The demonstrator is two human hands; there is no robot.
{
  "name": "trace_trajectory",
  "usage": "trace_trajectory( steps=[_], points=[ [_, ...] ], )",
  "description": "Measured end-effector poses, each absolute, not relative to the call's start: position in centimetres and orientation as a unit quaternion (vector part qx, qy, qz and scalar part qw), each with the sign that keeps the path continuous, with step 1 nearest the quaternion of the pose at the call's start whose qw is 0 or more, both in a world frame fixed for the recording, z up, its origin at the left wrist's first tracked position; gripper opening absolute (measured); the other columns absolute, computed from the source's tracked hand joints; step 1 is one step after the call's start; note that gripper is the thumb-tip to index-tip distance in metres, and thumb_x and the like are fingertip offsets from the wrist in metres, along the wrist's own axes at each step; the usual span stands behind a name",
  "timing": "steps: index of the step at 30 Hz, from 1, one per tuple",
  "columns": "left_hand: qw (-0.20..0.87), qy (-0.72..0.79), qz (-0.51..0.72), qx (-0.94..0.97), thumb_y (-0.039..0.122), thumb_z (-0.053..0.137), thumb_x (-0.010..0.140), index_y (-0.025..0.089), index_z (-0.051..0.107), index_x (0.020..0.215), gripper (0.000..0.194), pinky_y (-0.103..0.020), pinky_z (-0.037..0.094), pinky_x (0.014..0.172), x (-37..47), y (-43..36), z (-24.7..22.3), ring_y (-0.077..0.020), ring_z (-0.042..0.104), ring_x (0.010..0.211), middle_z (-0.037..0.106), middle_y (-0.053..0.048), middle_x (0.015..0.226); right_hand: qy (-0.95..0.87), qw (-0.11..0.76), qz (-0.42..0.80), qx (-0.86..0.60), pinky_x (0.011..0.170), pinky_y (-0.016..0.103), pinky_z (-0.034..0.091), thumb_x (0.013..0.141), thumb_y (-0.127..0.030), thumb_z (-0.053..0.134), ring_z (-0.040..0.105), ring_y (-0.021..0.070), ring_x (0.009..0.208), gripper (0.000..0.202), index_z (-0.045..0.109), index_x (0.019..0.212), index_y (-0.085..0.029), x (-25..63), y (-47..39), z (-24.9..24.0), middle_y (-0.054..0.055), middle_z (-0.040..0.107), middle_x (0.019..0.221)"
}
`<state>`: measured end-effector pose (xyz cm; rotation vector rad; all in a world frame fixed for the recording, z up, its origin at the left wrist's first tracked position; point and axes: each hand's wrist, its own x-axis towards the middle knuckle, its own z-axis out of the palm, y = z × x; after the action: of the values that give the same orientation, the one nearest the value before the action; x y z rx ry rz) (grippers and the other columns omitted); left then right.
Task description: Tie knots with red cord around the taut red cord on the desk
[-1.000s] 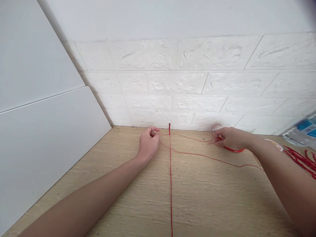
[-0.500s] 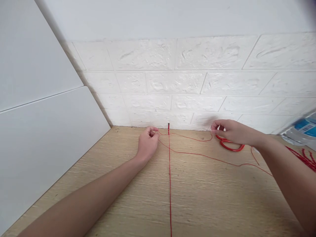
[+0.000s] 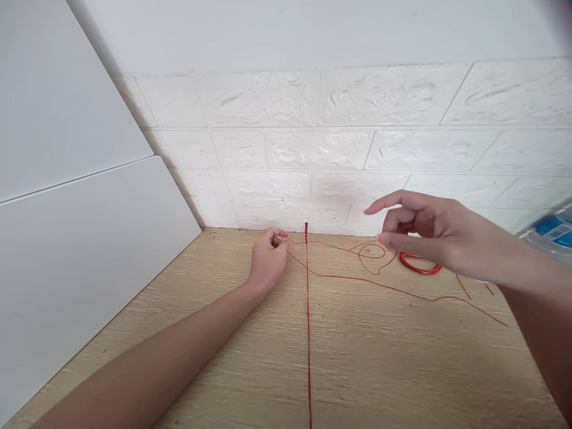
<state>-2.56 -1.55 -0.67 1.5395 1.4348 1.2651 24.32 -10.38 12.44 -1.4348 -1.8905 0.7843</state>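
A taut red cord runs from a small knotted section at the foot of the wall toward me. Left of that section, my left hand pinches a thin red thread; two lengths of it cross the cord and trail right over the wooden surface. One length forms a loose loop. My right hand is raised above the thread at the right, index finger extended and the other fingers curled, thumb apart from the index finger. Nothing can be made out in its grasp.
Red scissor handles lie partly under my right hand. A clear bottle with a blue label is at the right edge. White panels stand at the left, and a white brick-patterned wall rises behind.
My right hand has let go of the thread and lifted, its fingers spreading. The released thread has fallen into a loop on the surface. My left hand has stayed nearly still.
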Motion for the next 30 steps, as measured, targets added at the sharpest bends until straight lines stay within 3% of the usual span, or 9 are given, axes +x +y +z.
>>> trace_trajectory(
  steps=[5, 12, 17, 22, 24, 27, 30],
  points=[
    [0.333, 0.549, 0.487, 0.592, 0.026, 0.060, 0.079, 0.019, 0.065, 0.092, 0.015, -0.026, 0.034, 0.059, -2.5, -1.6, -0.6, -0.0121, 0.047, 0.060, 0.049, 0.005, 0.063, -0.784, 0.211, 0.311, -0.494, 0.055, 0.028, 0.041, 0.092, -0.033, 0.058, 0.056, 0.0154, 0.062, 0.039, 0.055, 0.131, -0.031, 20.7, -10.6, 9.7, -0.003, 0.063, 0.071],
    [0.339, 0.548, 0.486, 0.590, 0.026, 0.059, 0.080, 0.019, 0.065, 0.093, 0.016, -0.026, 0.034, 0.058, -2.5, -1.6, -0.8, -0.0112, 0.045, 0.059, 0.047, 0.006, 0.063, -0.822, 0.167, 0.238, -0.490, 0.057, 0.026, 0.038, 0.084, -0.009, 0.052, 0.058, 0.0149, 0.065, 0.048, 0.055, 0.129, -0.025, 17.7, -9.8, 3.5, -0.002, 0.066, 0.077],
    [0.334, 0.550, 0.484, 0.594, 0.024, 0.059, 0.080, 0.019, 0.065, 0.092, 0.015, -0.026, 0.034, 0.058, -2.4, -1.7, -0.6, -0.0114, 0.045, 0.059, 0.047, 0.006, 0.063, -0.827, 0.152, 0.226, -0.491, 0.058, 0.027, 0.036, 0.091, -0.018, 0.053, 0.058, 0.0163, 0.065, 0.035, 0.055, 0.126, -0.023, 16.8, -9.9, 2.2, -0.001, 0.066, 0.074],
    [0.314, 0.551, 0.481, 0.605, 0.024, 0.058, 0.082, 0.020, 0.064, 0.096, 0.016, -0.027, 0.039, 0.063, -2.5, -1.6, -0.8, -0.0132, 0.049, 0.064, 0.052, 0.004, 0.069, -0.826, 0.240, 0.104, -0.499, 0.064, 0.031, 0.038, 0.096, -0.023, 0.050, 0.058, 0.0183, 0.074, 0.011, 0.061, 0.098, -0.020, 16.2, -10.7, 1.7, 0.004, 0.065, 0.083],
    [0.263, 0.552, 0.486, 0.624, 0.023, 0.059, 0.082, 0.020, 0.065, 0.100, 0.019, -0.029, 0.043, 0.071, -2.5, -1.8, -0.7, -0.0152, 0.054, 0.073, 0.057, 0.000, 0.081, -0.831, 0.277, 0.071, -0.477, 0.070, 0.033, 0.042, 0.097, -0.021, 0.048, 0.057, 0.0197, 0.080, 0.014, 0.059, 0.089, -0.020, 16.2, -11.2, 1.3, 0.005, 0.064, 0.084],
    [0.155, 0.548, 0.479, 0.668, 0.021, 0.058, 0.085, 0.021, 0.066, 0.101, 0.018, -0.034, 0.044, 0.085, -2.4, -2.7, -0.2, -0.0200, 0.057, 0.092, 0.060, -0.006, 0.101, -0.853, 0.293, 0.041, -0.431, 0.077, 0.037, 0.043, 0.097, -0.020, 0.048, 0.056, 0.0215, 0.084, 0.016, 0.063, 0.091, -0.019, 16.2, -12.0, 0.6, 0.007, 0.064, 0.086],
    [0.084, 0.520, 0.425, 0.736, 0.020, 0.056, 0.088, 0.022, 0.067, 0.095, 0.013, -0.037, 0.039, 0.091, -2.2, -3.8, 0.3, -0.0228, 0.058, 0.099, 0.064, -0.006, 0.101, -0.874, 0.289, 0.038, -0.389, 0.078, 0.039, 0.044, 0.097, -0.019, 0.049, 0.057, 0.0219, 0.085, 0.018, 0.067, 0.095, -0.019, 16.0, -12.3, 0.2, 0.008, 0.066, 0.089]
  ],
)
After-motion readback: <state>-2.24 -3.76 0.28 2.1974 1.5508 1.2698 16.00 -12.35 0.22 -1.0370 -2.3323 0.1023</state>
